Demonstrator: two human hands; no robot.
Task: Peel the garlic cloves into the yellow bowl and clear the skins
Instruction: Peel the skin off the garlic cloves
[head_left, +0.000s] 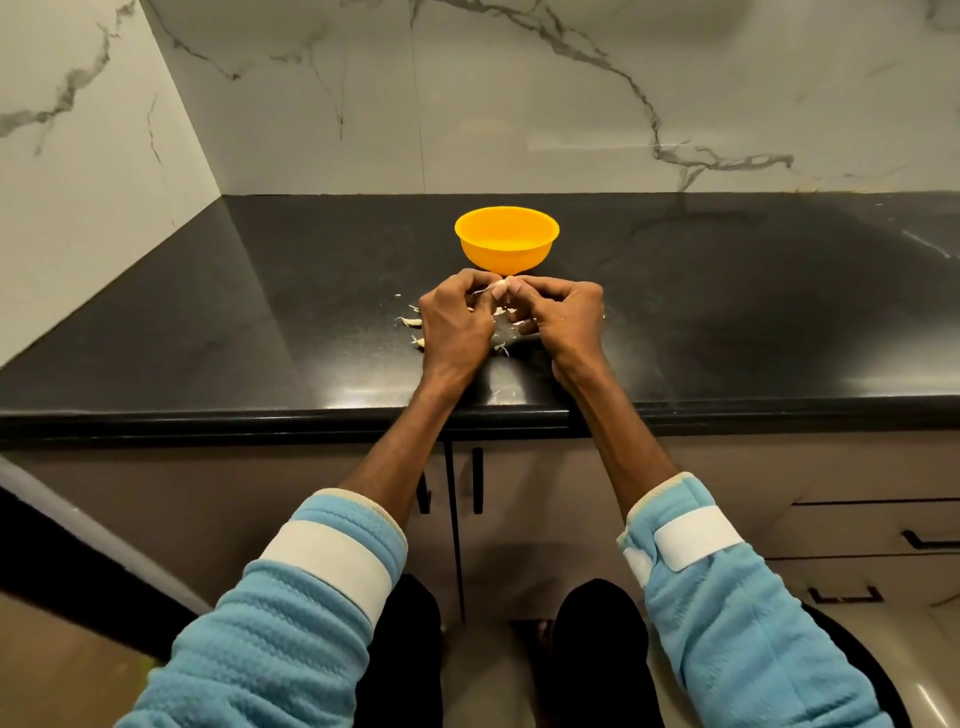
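The thumbs and forefingers of both hands meet in a pinch on one garlic clove (500, 284). A thin strip of skin trails off it to the left. The other fingers are curled in under the palms, and I cannot tell whether they hold anything. The left hand (454, 325) and right hand (563, 318) sit close together above the black counter (270, 332), just in front of the yellow bowl (506, 239). I cannot tell whether the bowl holds anything.

Scraps of skin (501, 348) lie under and between the hands. A few pale pieces (413, 322) lie to the left; whether they are cloves or skins is unclear.

The clove looks small and probably slick, so a hard tug on the skin could pop it out of the pinch and send it towards the near edge. Because the hands work so close to the bowl, loose flakes could drift into it, or a knuckle could nudge it.
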